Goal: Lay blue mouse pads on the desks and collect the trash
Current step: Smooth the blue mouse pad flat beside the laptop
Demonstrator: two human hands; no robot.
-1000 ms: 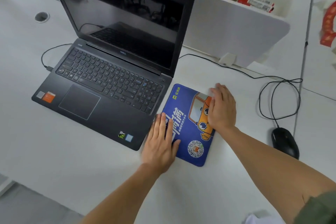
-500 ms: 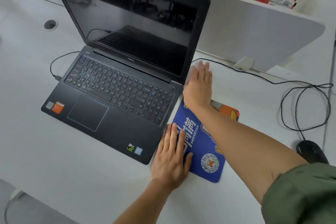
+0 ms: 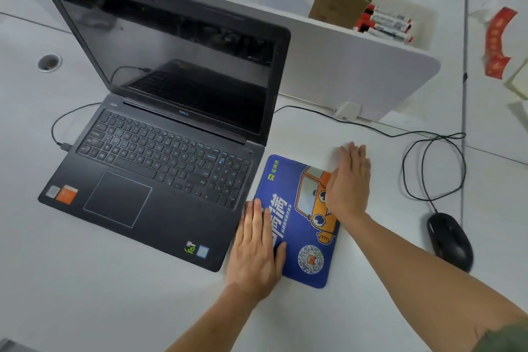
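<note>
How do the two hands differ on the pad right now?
The left hand lies across the pad's near-left edge, beside the laptop; the right hand covers its far-right part, over the orange car. The right hand's fingertips reach past the pad's far edge onto the desk; the left hand's do not. Both lie flat, fingers straight.

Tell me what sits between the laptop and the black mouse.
Head view: the blue mouse pad lies there, left hand and right hand flat on it, then bare desk before the mouse.
</note>
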